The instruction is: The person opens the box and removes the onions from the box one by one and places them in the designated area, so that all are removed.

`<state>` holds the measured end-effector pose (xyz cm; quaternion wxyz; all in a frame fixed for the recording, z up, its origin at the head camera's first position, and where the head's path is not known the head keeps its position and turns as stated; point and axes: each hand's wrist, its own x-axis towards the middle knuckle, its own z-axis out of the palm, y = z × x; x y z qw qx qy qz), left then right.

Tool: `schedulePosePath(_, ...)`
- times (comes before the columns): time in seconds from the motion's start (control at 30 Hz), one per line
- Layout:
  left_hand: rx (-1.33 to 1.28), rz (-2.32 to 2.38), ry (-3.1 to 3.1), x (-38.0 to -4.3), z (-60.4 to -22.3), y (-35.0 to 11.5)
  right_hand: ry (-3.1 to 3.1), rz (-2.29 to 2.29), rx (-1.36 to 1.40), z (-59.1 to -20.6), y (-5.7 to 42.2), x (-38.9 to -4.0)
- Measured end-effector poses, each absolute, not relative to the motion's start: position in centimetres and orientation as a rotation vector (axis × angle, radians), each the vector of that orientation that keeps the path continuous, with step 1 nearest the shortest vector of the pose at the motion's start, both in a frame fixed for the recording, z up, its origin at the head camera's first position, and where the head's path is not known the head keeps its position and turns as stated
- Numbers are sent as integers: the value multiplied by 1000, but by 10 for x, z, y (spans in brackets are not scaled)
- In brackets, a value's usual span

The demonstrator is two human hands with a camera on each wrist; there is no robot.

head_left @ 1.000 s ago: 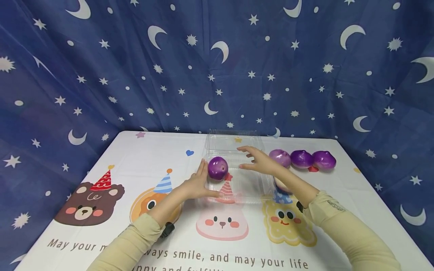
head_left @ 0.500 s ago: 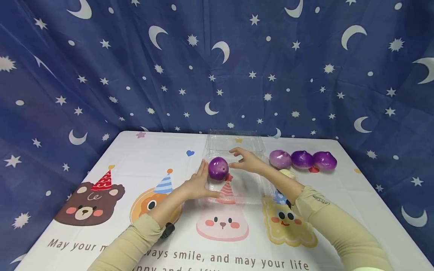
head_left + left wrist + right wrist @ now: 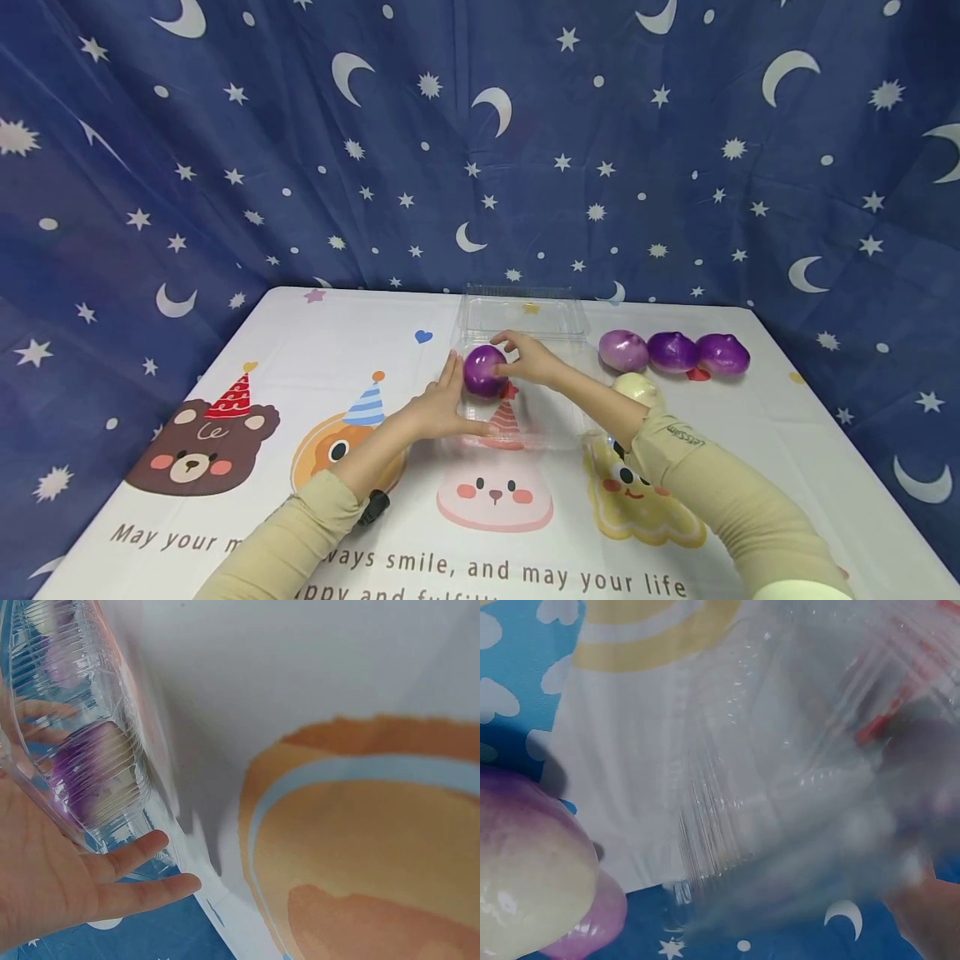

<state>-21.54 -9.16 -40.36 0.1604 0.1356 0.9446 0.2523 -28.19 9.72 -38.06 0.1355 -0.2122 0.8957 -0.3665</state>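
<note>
A clear plastic clamshell box (image 3: 551, 408) stands on the table, its lid (image 3: 491, 315) folded back. In its left end sits a round, glossy purple-and-cream vegetable (image 3: 482, 372), like a turnip or onion; its pale underside shows through the ribbed wall in the left wrist view. My right hand (image 3: 531, 363) holds this vegetable from the right, thumb in front and fingers at its back. My left hand (image 3: 435, 410) rests against the box's left side, fingers straight and thumb along the front rim. The right wrist view is partly blurred by the plastic.
Right of the box, several similar vegetables lie at the back: a paler one (image 3: 623, 351) and darker ones (image 3: 672, 352). Another, cream side up (image 3: 637, 390), lies by my right forearm. A printed white tablecloth (image 3: 360, 333) covers the table; a starry blue curtain (image 3: 405, 125) hangs behind.
My right hand has moved left across the box to the vegetable and now holds it. The cream-sided vegetable came out from behind my right forearm. My left hand stays put.
</note>
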Motion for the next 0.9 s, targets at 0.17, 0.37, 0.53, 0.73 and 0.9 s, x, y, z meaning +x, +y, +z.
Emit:
schedulePosePath(0.17,379,711,2701,-216,-403,-92,2594,-1016,-638,-381,93,-281)
schedulePosePath(0.37,382,713,2695,-216,-403,-93,2611,-1008,-661,-387,85,-276)
schedulePosePath(0.53,377,714,2690,-215,-402,-93,2656,-994,-676,-396,78,-272)
schedulePosePath(0.73,387,721,2689,-216,-404,-93,2670,-1038,-635,-402,75,-270)
schedulePosePath(0.9,390,704,2698,-217,-405,-92,2668,-1073,-619,-404,78,-269)
